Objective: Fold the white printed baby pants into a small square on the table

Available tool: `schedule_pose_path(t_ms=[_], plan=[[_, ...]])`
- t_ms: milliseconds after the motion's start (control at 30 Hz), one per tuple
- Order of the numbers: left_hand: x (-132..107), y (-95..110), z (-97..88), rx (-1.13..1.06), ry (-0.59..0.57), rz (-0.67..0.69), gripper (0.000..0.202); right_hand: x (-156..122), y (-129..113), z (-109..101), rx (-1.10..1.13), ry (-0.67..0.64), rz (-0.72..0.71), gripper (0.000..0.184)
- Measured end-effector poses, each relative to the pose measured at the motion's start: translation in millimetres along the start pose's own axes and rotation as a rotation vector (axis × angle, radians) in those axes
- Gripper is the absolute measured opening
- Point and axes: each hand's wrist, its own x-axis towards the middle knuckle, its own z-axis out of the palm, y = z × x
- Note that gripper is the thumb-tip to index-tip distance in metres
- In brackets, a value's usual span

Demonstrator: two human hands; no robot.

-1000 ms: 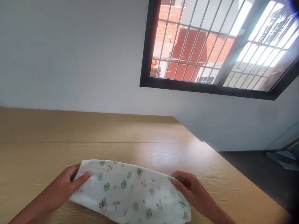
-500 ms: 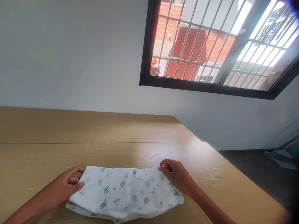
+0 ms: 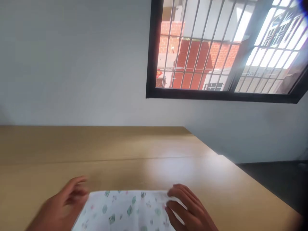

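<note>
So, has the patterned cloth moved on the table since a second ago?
Yes. The cloth has drawn toward the person: its far edge now lies farther from the table seam than before.

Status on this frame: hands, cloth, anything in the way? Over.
Left hand blurred at cloth's left end, grip unclear. Right hand open, fingers flat on right end. Cloth lies on table. No obstacle in view.

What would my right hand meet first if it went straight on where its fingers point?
The printed cloth: your right hand seems to rest on its right end, fingers aimed left across it; blur leaves contact unclear.
</note>
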Motion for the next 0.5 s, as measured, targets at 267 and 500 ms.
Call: schedule_pose_path(t_ms=[267, 500], plan=[[-34, 81, 110.4, 0.327, -0.491, 0.629, 0.054, 10, -36, 40, 0.199, -0.637, 0.286, 0.057], [-22, 53, 104.1, 0.425, -0.434, 0.665, 0.060, 5, -20, 39, 0.187, -0.754, 0.281, 0.067]])
